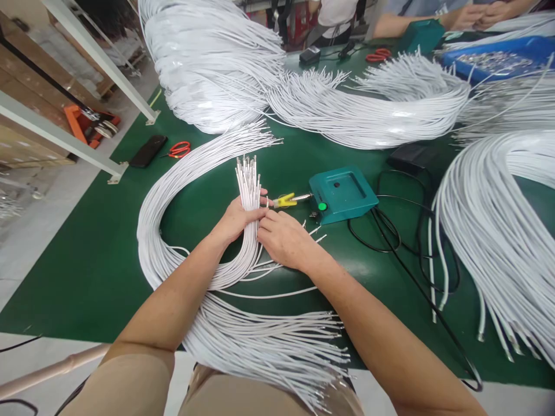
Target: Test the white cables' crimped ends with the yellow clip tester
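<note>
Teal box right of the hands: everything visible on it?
The teal box looks plastic, with a shallow recessed top bearing a dark round spot. A green button or lamp marks its near-left corner; a metal rod with a yellow piece projects left. It rests on the green tabletop, black cables by its right side. Neither left hand nor right hand touches its housing.

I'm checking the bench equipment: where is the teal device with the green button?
In the head view, the teal device sits on the green table right of centre, beyond the right hand, with a yellow piece at its left.
</note>
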The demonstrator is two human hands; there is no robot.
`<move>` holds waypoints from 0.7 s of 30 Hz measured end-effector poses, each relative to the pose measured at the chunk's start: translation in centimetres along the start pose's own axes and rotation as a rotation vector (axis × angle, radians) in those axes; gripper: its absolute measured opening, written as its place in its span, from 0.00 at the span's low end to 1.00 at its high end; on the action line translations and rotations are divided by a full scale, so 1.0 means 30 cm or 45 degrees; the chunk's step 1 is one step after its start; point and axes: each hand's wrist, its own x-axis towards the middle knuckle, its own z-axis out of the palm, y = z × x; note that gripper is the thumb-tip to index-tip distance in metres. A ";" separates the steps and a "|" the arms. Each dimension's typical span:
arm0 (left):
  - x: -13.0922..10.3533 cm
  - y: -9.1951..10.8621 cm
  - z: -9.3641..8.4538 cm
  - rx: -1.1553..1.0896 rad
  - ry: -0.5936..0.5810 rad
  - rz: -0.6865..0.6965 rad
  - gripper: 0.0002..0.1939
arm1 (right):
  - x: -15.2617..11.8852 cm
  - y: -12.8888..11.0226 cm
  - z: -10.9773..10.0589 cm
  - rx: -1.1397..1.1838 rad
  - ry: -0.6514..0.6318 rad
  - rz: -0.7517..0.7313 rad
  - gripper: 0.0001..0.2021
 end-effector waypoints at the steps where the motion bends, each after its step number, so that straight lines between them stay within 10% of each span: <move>1: 0.001 0.002 -0.002 0.011 0.004 -0.016 0.26 | 0.000 -0.008 0.008 0.004 -0.035 0.043 0.15; 6: -0.001 0.011 -0.007 0.014 -0.012 -0.140 0.24 | -0.013 0.012 -0.002 0.345 -0.249 0.546 0.13; 12: -0.008 0.002 -0.001 0.024 -0.079 -0.162 0.32 | -0.007 0.081 -0.026 1.097 0.292 1.106 0.09; 21: -0.016 -0.004 0.008 0.157 -0.141 -0.069 0.31 | 0.016 0.083 0.016 1.603 0.534 1.153 0.08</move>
